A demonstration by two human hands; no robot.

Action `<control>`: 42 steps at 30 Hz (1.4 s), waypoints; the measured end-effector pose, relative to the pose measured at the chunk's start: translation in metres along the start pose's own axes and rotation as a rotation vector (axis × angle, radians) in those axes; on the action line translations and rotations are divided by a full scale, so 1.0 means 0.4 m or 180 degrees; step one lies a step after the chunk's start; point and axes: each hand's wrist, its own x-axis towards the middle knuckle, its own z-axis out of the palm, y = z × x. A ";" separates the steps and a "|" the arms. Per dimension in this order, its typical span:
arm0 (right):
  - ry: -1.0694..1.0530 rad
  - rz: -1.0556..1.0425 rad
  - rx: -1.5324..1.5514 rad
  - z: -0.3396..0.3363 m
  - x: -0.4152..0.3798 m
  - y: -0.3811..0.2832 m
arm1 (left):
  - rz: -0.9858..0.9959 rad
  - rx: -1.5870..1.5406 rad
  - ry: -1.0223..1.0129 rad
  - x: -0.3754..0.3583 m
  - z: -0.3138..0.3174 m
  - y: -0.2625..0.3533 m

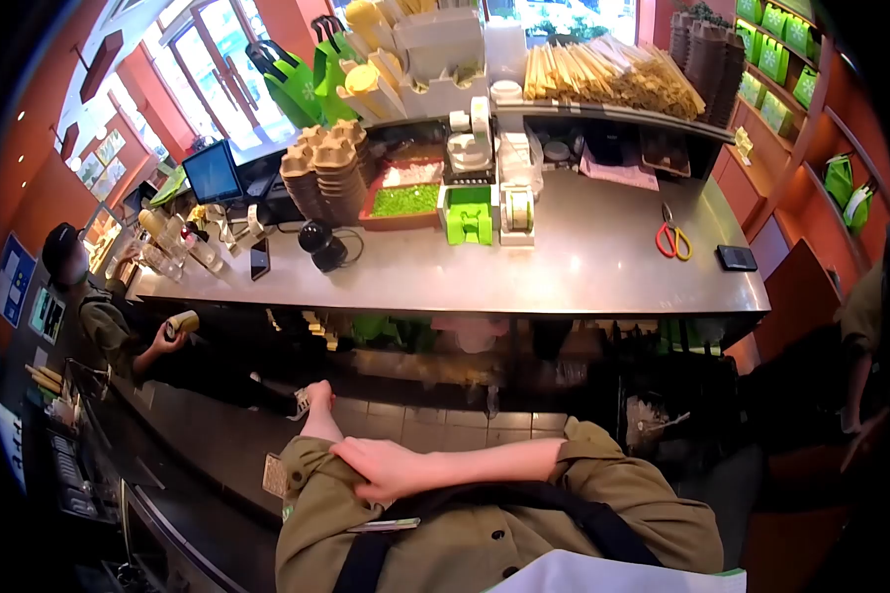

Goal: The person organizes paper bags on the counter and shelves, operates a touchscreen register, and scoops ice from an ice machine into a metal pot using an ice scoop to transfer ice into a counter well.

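In front of the counter [593, 267], the right hand [378, 466] grips the left sleeve [310, 472]. The left hand [317, 392], also in front of the counter, is partly curled; whether it holds anything cannot be determined. A loose right-hand grip could let the left sleeve slip.

Olive green throughout: the left sleeve [326, 484] and the shirt [455, 542], the latter with dark buttons [497, 535] and crossed by near-black straps [618, 529]. On the silver-grey counter [583, 262], the scissors [673, 241] pair one red handle loop with one yellow; the red tray [400, 223] bears bright green pieces [405, 201], beside brown cup carriers [326, 188]. Vivid green bags [292, 91] have black handles and a white emblem.
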 end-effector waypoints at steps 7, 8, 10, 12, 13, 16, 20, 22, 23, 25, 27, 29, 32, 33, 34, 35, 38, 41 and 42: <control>-0.0703 0.1560 0.4644 -0.055 -0.029 0.020 | 0.0105 -0.1770 -0.0565 0.073 0.137 -0.060; -0.0787 0.1898 0.5093 -0.053 -0.046 0.012 | -0.0323 -0.2234 -0.0466 -0.046 0.135 0.010; -0.1132 0.2450 0.5716 -0.075 -0.063 0.039 | -0.0661 -0.3879 -0.0778 -0.098 0.153 0.060; -0.1452 0.2423 0.5040 -0.055 -0.100 0.081 | -0.1059 -0.4942 -0.1082 -0.159 0.156 0.087; -0.1469 0.1800 0.4115 -0.042 -0.118 0.100 | -0.1137 -0.5005 -0.1167 -0.167 0.155 0.081; -0.2128 0.1121 0.1713 -0.079 -0.126 0.106 | -0.1225 -0.5089 -0.0924 -0.201 0.126 0.050; -0.1687 0.0700 0.2125 -0.030 -0.149 0.181 | -0.0743 -0.4385 -0.1298 -0.256 0.102 0.032; -0.0800 0.1369 0.1669 -0.091 -0.115 0.196 | -0.0652 -0.4259 -0.1392 -0.285 0.091 0.049; -0.0208 0.1323 0.1287 -0.114 -0.086 0.225 | -0.0632 -0.4277 -0.1304 -0.295 0.083 0.070; 0.0573 0.1276 0.0781 -0.164 0.000 0.276 | -0.0387 -0.4497 -0.1198 -0.244 0.064 0.079; 0.0934 0.1107 0.0621 -0.183 0.123 0.330 | -0.0341 -0.4537 -0.0951 -0.180 0.026 0.124; 0.1098 0.0848 0.0480 -0.188 0.225 0.370 | -0.0122 -0.4634 -0.1162 -0.180 -0.001 0.183; 0.0658 0.1201 0.1479 -0.223 0.279 0.418 | 0.0202 -0.4610 -0.3695 -0.203 0.029 0.238; 0.0814 0.1189 0.2352 -0.227 0.275 0.440 | -0.0051 -0.4640 -0.4007 -0.236 0.052 0.285; 0.0963 0.1089 0.3199 -0.243 0.268 0.458 | -0.0330 -0.4683 -0.4312 -0.273 0.077 0.334; 0.1189 0.0803 0.3385 -0.274 0.285 0.436 | -0.0188 -0.4869 -0.4141 -0.280 0.083 0.366; 0.1000 0.0395 0.2947 -0.325 0.360 0.380 | -0.0125 -0.4872 -0.3870 -0.263 0.091 0.423; 0.0300 0.0556 -0.0366 -0.295 0.382 0.311 | -0.0654 -0.4191 -0.4004 -0.208 0.128 0.426; 0.0497 0.0583 -0.0239 -0.291 0.362 0.296 | -0.0824 -0.3953 -0.4054 -0.204 0.149 0.416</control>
